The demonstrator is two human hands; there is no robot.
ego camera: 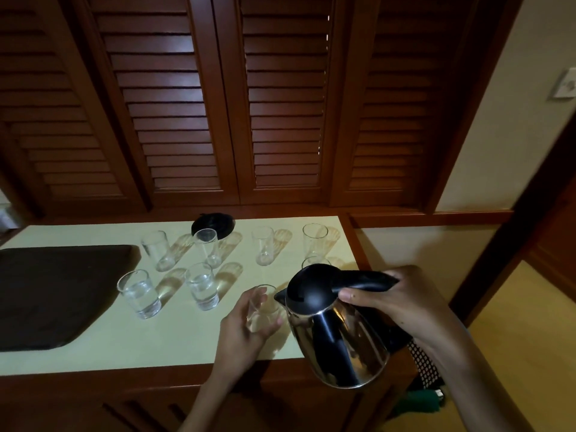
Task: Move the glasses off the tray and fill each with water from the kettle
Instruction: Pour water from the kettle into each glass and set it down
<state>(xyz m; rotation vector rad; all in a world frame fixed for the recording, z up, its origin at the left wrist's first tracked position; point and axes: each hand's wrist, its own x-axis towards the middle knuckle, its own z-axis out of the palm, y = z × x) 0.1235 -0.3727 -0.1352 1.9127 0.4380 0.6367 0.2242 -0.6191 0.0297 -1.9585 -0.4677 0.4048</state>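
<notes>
Pale counter top [93,353] under dark louvred shutters [280,104]. At the left, dark tray [56,291], with every visible glass already off it. Just beside the tray, first filled glass [139,294], then second filled glass [202,286], both holding water. Behind them, row of empty glasses [263,246], set well apart, probably to leave room for the spout. Left hand [243,332] curled round the held glass [263,307], fingers bent against its wall, apparently to steady it; standing or lifted, not clear. Right hand [389,300] wrapped firmly round the black handle of the steel kettle [336,338], tipped with the spout at that rim, so likely pouring; no stream clear enough to tell. Hidden glass [313,261] partly behind the kettle lid. Black kettle base [213,227] at the back.
</notes>
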